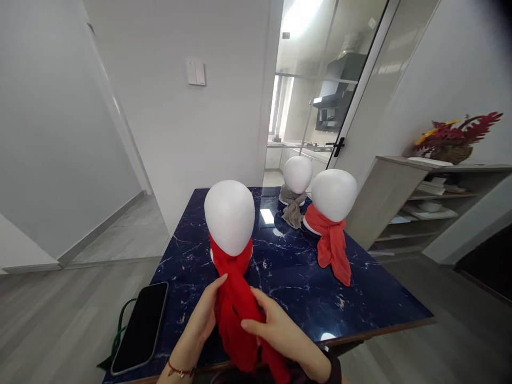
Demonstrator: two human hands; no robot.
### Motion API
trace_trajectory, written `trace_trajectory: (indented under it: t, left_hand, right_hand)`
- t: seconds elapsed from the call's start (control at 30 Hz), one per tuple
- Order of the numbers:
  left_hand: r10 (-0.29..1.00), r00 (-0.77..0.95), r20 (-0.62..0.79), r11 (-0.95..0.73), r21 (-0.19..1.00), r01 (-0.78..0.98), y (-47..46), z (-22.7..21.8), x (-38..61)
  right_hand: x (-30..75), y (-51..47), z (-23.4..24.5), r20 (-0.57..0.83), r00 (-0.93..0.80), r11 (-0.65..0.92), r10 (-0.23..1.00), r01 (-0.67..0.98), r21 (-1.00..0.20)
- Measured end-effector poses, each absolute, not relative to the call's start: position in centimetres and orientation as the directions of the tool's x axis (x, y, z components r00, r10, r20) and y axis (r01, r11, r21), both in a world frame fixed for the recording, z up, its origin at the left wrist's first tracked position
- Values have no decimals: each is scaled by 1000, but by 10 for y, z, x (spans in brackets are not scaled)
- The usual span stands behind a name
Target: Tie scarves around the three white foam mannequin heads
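A white mannequin head (pixel 229 216) stands at the near side of the dark blue marble table (pixel 296 277). A red scarf (pixel 236 314) is wrapped round its neck and hangs toward me. My left hand (pixel 206 314) lies against the scarf's left side, fingers closed on the cloth. My right hand (pixel 276 328) pinches the scarf's hanging ends from the right.
Two more white heads stand farther back: one with an orange-red scarf (pixel 332 242), one with a grey scarf (pixel 293 208). A black phone (pixel 142 326) lies at the table's left edge by a green cord (pixel 116 336). A shelf with a flower basket (pixel 452 146) stands on the right.
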State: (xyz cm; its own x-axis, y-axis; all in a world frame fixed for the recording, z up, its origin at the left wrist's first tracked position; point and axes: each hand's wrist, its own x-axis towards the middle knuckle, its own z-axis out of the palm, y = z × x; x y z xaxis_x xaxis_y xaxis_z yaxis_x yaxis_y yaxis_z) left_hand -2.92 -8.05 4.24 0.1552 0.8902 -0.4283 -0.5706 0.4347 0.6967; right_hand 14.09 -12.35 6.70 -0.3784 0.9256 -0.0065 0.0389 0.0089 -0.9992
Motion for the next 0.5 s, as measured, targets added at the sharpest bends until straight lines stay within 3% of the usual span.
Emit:
trace_trajectory:
  t: [0.13, 0.27, 0.43, 0.5]
  left_hand:
    - [905, 69, -420, 387, 746, -542, -75, 41, -17]
    - [854, -11, -520, 398, 666, -631, -62, 41, -9]
    - [796, -20, -605, 437, 598, -672, -54, 43, -10]
    - [795, -7, -606, 450, 599, -662, -54, 43, -12]
  right_hand:
    - [149, -126, 64, -5, -530, 160, 848, 266, -951]
    - [156, -99, 43, -72, -577, 224, 814, 426, -876]
    - [148, -52, 20, 153, -368, 368, 917, 634, -681]
    - [137, -38, 13, 168, -314, 336, 934, 618, -711]
